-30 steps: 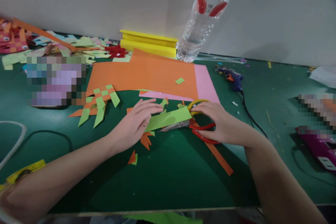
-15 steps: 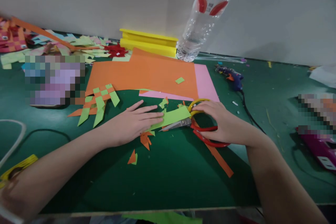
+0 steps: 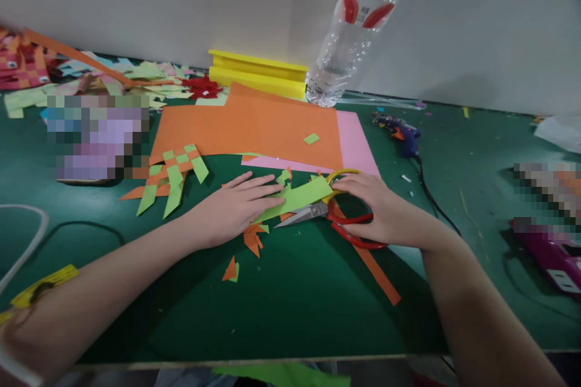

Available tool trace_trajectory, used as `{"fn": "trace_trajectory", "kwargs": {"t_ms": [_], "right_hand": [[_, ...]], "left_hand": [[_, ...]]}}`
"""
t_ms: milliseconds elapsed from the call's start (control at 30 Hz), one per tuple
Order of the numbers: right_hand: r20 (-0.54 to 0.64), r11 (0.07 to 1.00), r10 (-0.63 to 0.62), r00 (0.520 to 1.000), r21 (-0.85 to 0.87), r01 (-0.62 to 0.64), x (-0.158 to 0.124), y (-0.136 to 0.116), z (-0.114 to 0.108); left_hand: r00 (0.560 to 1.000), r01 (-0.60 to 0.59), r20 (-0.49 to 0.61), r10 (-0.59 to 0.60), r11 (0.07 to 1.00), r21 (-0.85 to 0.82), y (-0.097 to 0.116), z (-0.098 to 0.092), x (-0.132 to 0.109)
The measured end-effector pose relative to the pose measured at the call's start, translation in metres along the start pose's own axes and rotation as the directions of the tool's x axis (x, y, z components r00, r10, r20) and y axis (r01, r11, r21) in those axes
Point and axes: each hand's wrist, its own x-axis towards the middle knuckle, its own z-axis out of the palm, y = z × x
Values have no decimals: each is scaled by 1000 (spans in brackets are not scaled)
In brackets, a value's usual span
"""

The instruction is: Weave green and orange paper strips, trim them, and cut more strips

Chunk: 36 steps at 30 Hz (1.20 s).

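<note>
My left hand (image 3: 240,207) lies flat with its fingers stretched out over one end of a light green paper strip (image 3: 306,195), pressing it to the table. In my right hand (image 3: 385,208) is a pair of scissors (image 3: 313,211) with red and yellow handles. Their blades point left, at the near edge of the green strip, and look slightly apart. An orange paper strip (image 3: 376,275) runs out from under the scissors toward me. Orange and green scraps (image 3: 252,239) lie around my left fingers. A woven orange and green paper piece (image 3: 177,166) rests left of that hand.
Behind my hands lie orange sheets (image 3: 272,127) and a pink sheet (image 3: 358,139). A clear bottle (image 3: 340,54) and a folded yellow piece (image 3: 258,75) stand at the wall. A blue glue gun (image 3: 408,138) with its cord sits right. Paper strips (image 3: 145,72) are heaped at back left.
The scissors have shifted slightly left in my right hand, their handles a little closer together. The right end of the green strip has tilted up a little. My left hand stays nearly still.
</note>
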Motion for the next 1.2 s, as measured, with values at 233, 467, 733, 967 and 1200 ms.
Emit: {"fn": "trace_trajectory", "kwargs": {"t_ms": [233, 467, 733, 967, 1200], "right_hand": [[-28, 1000, -14, 1000, 12, 14, 1, -1, 0], [-6, 1000, 3, 1000, 14, -3, -1, -4, -3], [-15, 998, 59, 998, -29, -59, 0, -14, -1], [-29, 996, 76, 997, -52, -78, -2, -6, 0], [-39, 998, 22, 999, -63, -25, -1, -3, 1]], "left_hand": [[999, 22, 42, -24, 999, 40, 1, 0, -1], [998, 46, 52, -48, 998, 35, 3, -3, 0], [993, 112, -36, -110, 990, 80, 4, -2, 3], [978, 57, -206, -43, 997, 60, 1, -9, 2], [988, 22, -152, -21, 1000, 7, -8, -7, -4]]}}
